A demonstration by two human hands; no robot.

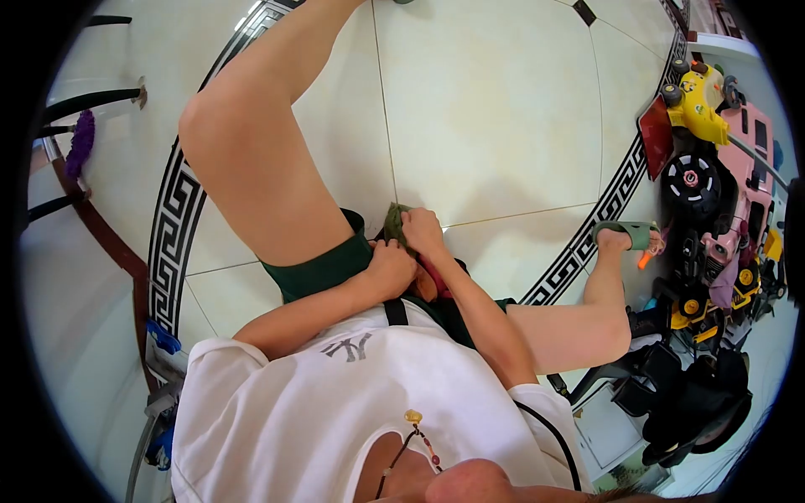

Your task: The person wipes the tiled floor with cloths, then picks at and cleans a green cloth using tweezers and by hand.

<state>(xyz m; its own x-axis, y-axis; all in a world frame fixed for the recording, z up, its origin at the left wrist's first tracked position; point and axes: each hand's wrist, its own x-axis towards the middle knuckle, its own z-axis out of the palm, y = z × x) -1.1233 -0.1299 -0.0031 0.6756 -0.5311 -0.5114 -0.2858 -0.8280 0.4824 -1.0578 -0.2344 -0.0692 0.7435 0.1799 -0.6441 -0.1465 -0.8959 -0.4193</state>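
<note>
Between my bare legs, my right hand (423, 231) pinches a crumpled olive-green piece that looks like cloth (394, 220). Just beside it, my left hand (392, 270) has its fingers curled close to the lower end of that green piece; what it grips, if anything, is hidden. Below the hands, orange-brown and red material (426, 287) shows in my lap, its kind unclear. Dark green shorts (323, 267) cover my upper thighs, and a black strap (396, 313) runs down from the hem of my white shirt (335, 402).
Pale floor tiles (486, 109) with a black key-pattern border surround me. At right are a yellow toy vehicle (700, 105), a pink toy car (750, 159) and other piled toys. A black seat-like object (696, 402) stands lower right. Dark furniture legs (92, 105) are at left.
</note>
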